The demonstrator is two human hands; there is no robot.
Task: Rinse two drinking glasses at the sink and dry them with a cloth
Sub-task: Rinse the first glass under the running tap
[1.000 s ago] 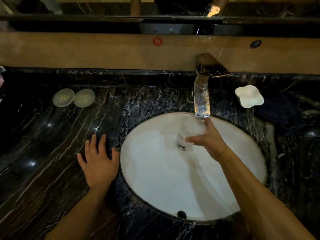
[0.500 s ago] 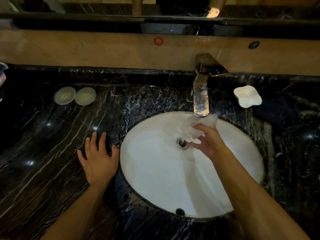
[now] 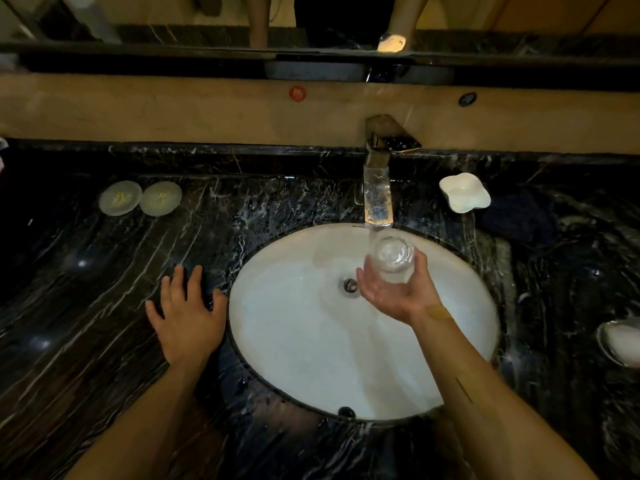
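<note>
My right hand (image 3: 398, 292) holds a clear drinking glass (image 3: 392, 258) upright, palm up, right under the spout of the metal faucet (image 3: 377, 188). Water runs from the spout into the glass. This happens over the back of the white oval sink (image 3: 294, 341). My left hand (image 3: 188, 317) lies flat, fingers spread, on the black marble counter (image 3: 86, 323) just left of the basin rim. A dark blue cloth (image 3: 516, 220) lies on the counter to the right of the faucet. A second glass is not in sight.
Two round pale coasters (image 3: 140, 198) sit at the back left of the counter. A white lobed dish (image 3: 465, 192) stands right of the faucet, and another white dish (image 3: 623, 341) shows at the right edge. A beige ledge and mirror rise behind.
My right hand has turned the glass from tilted sideways over the drain to upright, and lifted it under the running spout. The left hand stayed flat on the counter.
</note>
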